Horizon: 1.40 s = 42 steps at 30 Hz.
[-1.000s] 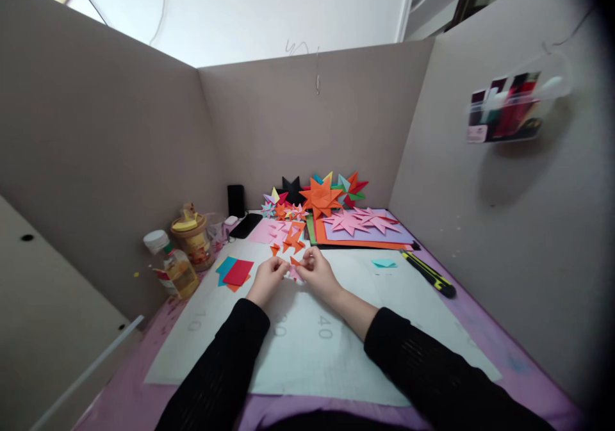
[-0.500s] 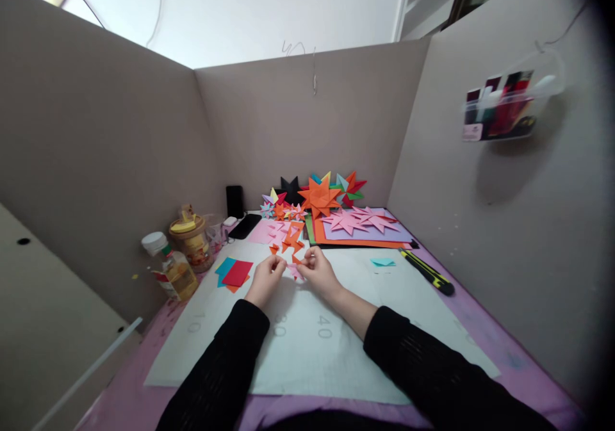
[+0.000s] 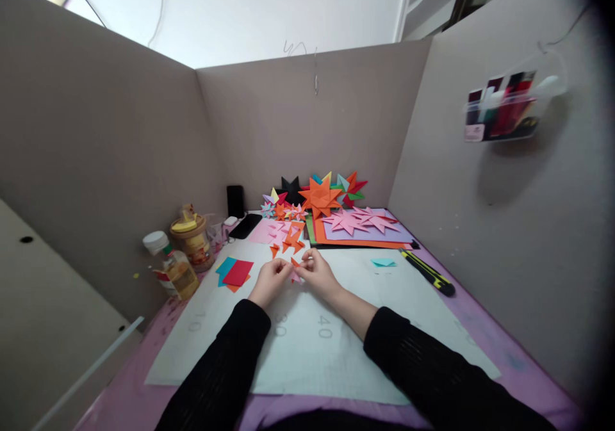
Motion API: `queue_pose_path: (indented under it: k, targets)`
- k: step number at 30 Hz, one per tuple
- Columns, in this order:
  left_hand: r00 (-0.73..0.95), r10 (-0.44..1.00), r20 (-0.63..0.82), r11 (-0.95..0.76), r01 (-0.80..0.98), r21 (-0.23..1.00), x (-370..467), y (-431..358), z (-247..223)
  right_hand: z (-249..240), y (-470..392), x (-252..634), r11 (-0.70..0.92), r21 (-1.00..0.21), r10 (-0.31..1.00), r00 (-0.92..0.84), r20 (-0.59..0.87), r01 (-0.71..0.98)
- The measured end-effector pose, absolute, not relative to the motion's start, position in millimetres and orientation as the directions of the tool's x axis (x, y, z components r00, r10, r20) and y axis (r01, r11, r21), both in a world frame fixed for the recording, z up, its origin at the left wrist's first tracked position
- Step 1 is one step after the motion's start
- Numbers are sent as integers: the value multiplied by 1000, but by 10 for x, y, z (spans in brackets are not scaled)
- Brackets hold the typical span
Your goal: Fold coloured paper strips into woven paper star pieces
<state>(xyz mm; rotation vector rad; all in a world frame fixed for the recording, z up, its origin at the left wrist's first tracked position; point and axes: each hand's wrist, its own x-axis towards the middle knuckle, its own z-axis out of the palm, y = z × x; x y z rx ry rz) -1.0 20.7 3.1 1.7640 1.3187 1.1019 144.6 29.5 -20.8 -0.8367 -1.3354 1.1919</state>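
Near the middle of the white sheet [image 3: 302, 354], my left hand [image 3: 271, 281] and my right hand [image 3: 319, 273] almost meet at the fingertips. Both pinch a small folded paper piece [image 3: 296, 276], pink with some orange; its exact shape is partly hidden by the fingers. Just beyond the hands lie small orange folded pieces [image 3: 293, 244] and, further back, pink folded pieces [image 3: 277, 231]. A pile of red, blue and orange paper squares [image 3: 238, 273] rests left of my left hand.
A bottle [image 3: 177, 273] and a tub [image 3: 193, 242] stand at the left. A phone [image 3: 245, 226] lies behind. Paper stars [image 3: 321, 195] lean at the back wall, pink stars [image 3: 346, 221] on stacked sheets. A yellow-black cutter [image 3: 430, 273] and a turquoise piece [image 3: 383, 262] lie right.
My left hand has moved slightly right, closer to my right hand, and the fingertips have come together around the small paper piece.
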Motion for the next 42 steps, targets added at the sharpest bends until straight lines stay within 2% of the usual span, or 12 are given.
queue_pose_path:
  k: [12, 22, 28, 32, 36, 39, 42]
  targets:
    - [117, 973, 197, -228, 397, 889, -13, 211, 19, -210, 292, 1465, 261, -955, 957, -94, 275, -140]
    - [118, 960, 253, -279, 419, 864, -4, 213, -5, -229, 314, 1432, 211, -962, 964, -125, 234, -172]
    - [125, 969, 215, -246, 347, 905, -69, 249, -3, -198, 307, 1414, 240, -952, 953, -143, 269, -189]
    - [7, 983, 183, -175, 320, 931, -246, 300, 14, -221, 363, 1462, 244, -954, 959, -102, 264, -173]
    - [-216, 960, 179, -113, 286, 952, -458, 446, 16, -331, 569, 1651, 229, -955, 972, 95, 214, -187]
    - [-210, 955, 209, -113, 394, 912, -490, 667, 23, -417, 719, 1791, 244, -943, 948, 262, 182, -226]
    - [-196, 948, 252, -67, 649, 758, -434, 956, 36, -465, 776, 1844, 202, -943, 949, 292, 121, -263]
